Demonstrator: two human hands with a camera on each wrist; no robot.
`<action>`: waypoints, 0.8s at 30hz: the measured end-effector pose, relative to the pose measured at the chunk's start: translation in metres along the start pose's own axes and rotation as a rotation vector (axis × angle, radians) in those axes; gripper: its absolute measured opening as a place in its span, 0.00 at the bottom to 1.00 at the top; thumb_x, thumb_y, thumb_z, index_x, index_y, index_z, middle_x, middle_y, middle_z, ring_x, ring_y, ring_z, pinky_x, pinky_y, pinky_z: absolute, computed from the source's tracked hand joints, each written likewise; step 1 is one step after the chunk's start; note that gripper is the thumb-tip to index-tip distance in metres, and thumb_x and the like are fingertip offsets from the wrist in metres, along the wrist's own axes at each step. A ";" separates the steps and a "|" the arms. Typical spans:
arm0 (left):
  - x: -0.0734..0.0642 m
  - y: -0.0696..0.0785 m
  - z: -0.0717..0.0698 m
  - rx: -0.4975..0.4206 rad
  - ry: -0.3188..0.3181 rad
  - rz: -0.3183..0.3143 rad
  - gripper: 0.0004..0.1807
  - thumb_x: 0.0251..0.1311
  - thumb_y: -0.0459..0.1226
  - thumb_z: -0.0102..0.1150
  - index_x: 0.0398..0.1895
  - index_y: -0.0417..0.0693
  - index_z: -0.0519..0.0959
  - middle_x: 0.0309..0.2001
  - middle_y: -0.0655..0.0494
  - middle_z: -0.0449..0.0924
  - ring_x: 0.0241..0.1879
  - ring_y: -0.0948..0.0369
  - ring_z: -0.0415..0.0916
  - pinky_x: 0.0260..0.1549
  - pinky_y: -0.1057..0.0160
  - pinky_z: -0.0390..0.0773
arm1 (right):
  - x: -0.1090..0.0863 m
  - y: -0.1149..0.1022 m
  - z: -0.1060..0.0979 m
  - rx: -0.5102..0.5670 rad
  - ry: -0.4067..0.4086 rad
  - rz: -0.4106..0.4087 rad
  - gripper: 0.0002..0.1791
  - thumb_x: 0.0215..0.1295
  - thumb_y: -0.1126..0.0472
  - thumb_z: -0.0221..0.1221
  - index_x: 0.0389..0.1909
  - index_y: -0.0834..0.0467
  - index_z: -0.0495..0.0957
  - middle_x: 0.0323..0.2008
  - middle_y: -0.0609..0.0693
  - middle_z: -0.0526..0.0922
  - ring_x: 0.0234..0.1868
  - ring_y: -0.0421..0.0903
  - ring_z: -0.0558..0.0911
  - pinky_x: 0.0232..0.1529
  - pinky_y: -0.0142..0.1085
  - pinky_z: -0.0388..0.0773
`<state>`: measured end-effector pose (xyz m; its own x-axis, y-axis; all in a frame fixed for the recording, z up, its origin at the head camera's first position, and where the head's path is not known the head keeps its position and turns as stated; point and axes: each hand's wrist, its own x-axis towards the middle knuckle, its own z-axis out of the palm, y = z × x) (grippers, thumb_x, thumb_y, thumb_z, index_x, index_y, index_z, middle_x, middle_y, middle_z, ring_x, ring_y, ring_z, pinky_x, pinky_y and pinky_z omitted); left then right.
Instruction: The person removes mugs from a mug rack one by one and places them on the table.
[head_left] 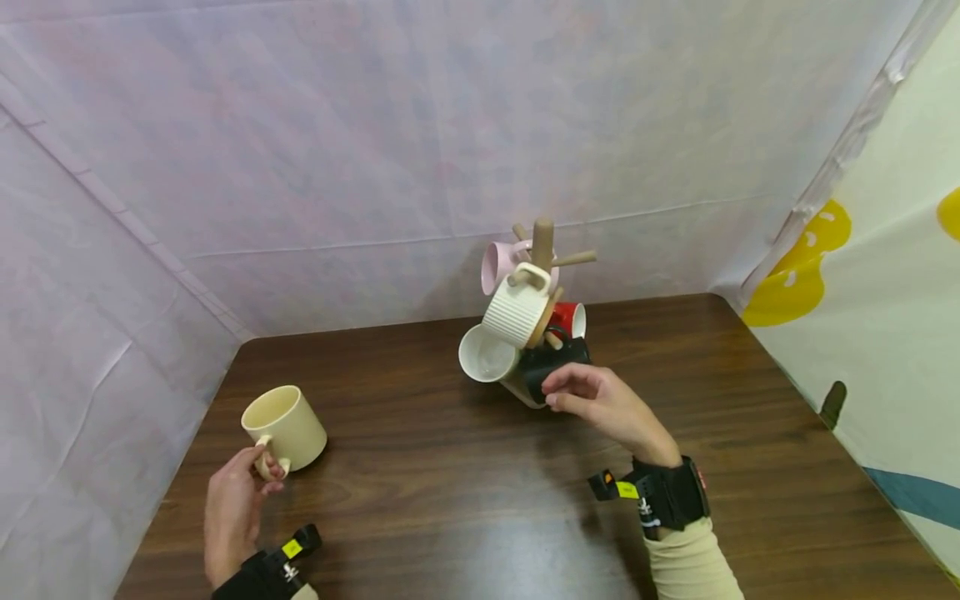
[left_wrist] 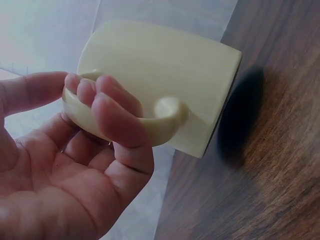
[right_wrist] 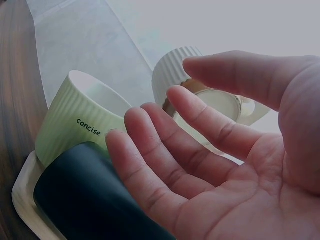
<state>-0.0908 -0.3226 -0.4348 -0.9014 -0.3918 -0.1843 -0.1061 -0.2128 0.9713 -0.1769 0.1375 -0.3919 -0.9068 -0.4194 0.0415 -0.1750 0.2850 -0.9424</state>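
My left hand (head_left: pixel 234 508) holds a pale yellow mug (head_left: pixel 297 433) by its handle, with fingers hooked through the loop in the left wrist view. The mug is tilted beside a dark shadow (left_wrist: pixel 242 117); whether its base touches the table is hard to tell. My right hand (head_left: pixel 611 408) is at the black mug (head_left: pixel 536 367) low on a wooden mug rack (head_left: pixel 543 242). Its fingers are loosely bent around nothing in the right wrist view. Contact with the black mug is unclear. Above it hangs a ribbed white mug (head_left: pixel 516 312).
Also on the rack are a pink mug (head_left: pixel 495 265), a red mug (head_left: pixel 570 318) and a light green mug (right_wrist: pixel 75 120) marked "concise". A bare peg (head_left: pixel 576 258) sticks out to the right. The brown wooden table (head_left: pixel 405 500) meets a pale cloth wall (head_left: pixel 337 167) behind.
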 end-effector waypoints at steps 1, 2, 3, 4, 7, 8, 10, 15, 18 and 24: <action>0.000 0.000 0.000 0.004 -0.001 -0.005 0.19 0.71 0.39 0.42 0.25 0.39 0.76 0.21 0.59 0.73 0.24 0.63 0.73 0.18 0.70 0.77 | 0.000 0.000 0.000 -0.001 -0.001 0.001 0.17 0.60 0.55 0.62 0.45 0.62 0.78 0.46 0.65 0.81 0.43 0.48 0.81 0.44 0.45 0.79; 0.000 0.000 0.000 0.011 -0.004 -0.007 0.19 0.71 0.39 0.41 0.26 0.39 0.76 0.21 0.59 0.73 0.24 0.63 0.73 0.19 0.70 0.77 | 0.000 0.000 0.000 -0.001 -0.002 0.002 0.17 0.60 0.55 0.62 0.45 0.61 0.78 0.46 0.65 0.81 0.43 0.48 0.81 0.44 0.45 0.79; 0.000 0.000 0.000 0.016 -0.010 -0.007 0.19 0.72 0.39 0.41 0.26 0.39 0.76 0.21 0.59 0.73 0.24 0.63 0.73 0.19 0.70 0.77 | 0.000 0.000 0.000 -0.002 -0.002 0.003 0.16 0.60 0.55 0.62 0.45 0.61 0.78 0.46 0.65 0.81 0.43 0.49 0.81 0.44 0.45 0.79; 0.000 0.000 0.000 0.023 -0.021 -0.008 0.19 0.72 0.39 0.41 0.25 0.39 0.75 0.21 0.58 0.73 0.24 0.63 0.73 0.20 0.70 0.77 | 0.000 0.000 0.000 0.002 -0.001 0.009 0.16 0.60 0.55 0.62 0.44 0.61 0.78 0.46 0.64 0.81 0.43 0.49 0.81 0.45 0.45 0.79; 0.000 0.001 -0.001 0.054 -0.064 -0.016 0.20 0.72 0.39 0.39 0.24 0.40 0.75 0.22 0.59 0.73 0.24 0.64 0.74 0.21 0.70 0.78 | 0.000 0.001 0.000 0.001 -0.006 0.005 0.16 0.61 0.55 0.61 0.45 0.61 0.78 0.45 0.64 0.81 0.42 0.48 0.81 0.45 0.44 0.79; 0.001 0.001 -0.002 0.062 -0.079 -0.023 0.20 0.72 0.39 0.38 0.24 0.40 0.74 0.22 0.59 0.74 0.24 0.64 0.74 0.22 0.70 0.79 | 0.001 0.002 0.000 0.002 -0.007 0.004 0.16 0.61 0.55 0.61 0.45 0.61 0.78 0.45 0.64 0.81 0.42 0.48 0.81 0.44 0.43 0.79; 0.001 0.002 -0.003 0.081 -0.108 -0.053 0.21 0.73 0.39 0.38 0.23 0.41 0.74 0.22 0.59 0.74 0.24 0.65 0.74 0.23 0.70 0.79 | 0.001 0.002 0.000 0.006 -0.010 -0.002 0.16 0.61 0.56 0.61 0.45 0.62 0.78 0.45 0.64 0.81 0.42 0.49 0.81 0.44 0.43 0.79; 0.002 0.004 -0.007 0.138 -0.135 -0.144 0.21 0.73 0.41 0.36 0.25 0.42 0.73 0.24 0.59 0.74 0.26 0.65 0.75 0.28 0.69 0.81 | 0.002 0.003 0.001 0.014 -0.010 -0.015 0.14 0.62 0.57 0.61 0.44 0.61 0.78 0.43 0.63 0.82 0.41 0.50 0.81 0.44 0.44 0.80; 0.002 0.006 -0.009 0.171 -0.150 -0.180 0.19 0.73 0.40 0.33 0.31 0.39 0.72 0.25 0.59 0.74 0.28 0.65 0.76 0.31 0.69 0.81 | 0.002 0.003 0.001 0.016 -0.007 -0.012 0.14 0.61 0.56 0.61 0.44 0.60 0.79 0.42 0.61 0.82 0.41 0.49 0.81 0.44 0.45 0.79; -0.002 0.006 -0.009 0.256 -0.161 -0.218 0.16 0.72 0.36 0.30 0.40 0.32 0.68 0.26 0.59 0.75 0.30 0.67 0.76 0.33 0.70 0.82 | 0.001 0.004 0.002 0.019 -0.009 -0.017 0.17 0.61 0.54 0.61 0.45 0.62 0.78 0.42 0.62 0.83 0.41 0.50 0.81 0.44 0.46 0.79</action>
<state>-0.0862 -0.3312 -0.4301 -0.8985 -0.2119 -0.3845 -0.3859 -0.0365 0.9218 -0.1778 0.1367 -0.3957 -0.9004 -0.4316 0.0546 -0.1829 0.2617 -0.9476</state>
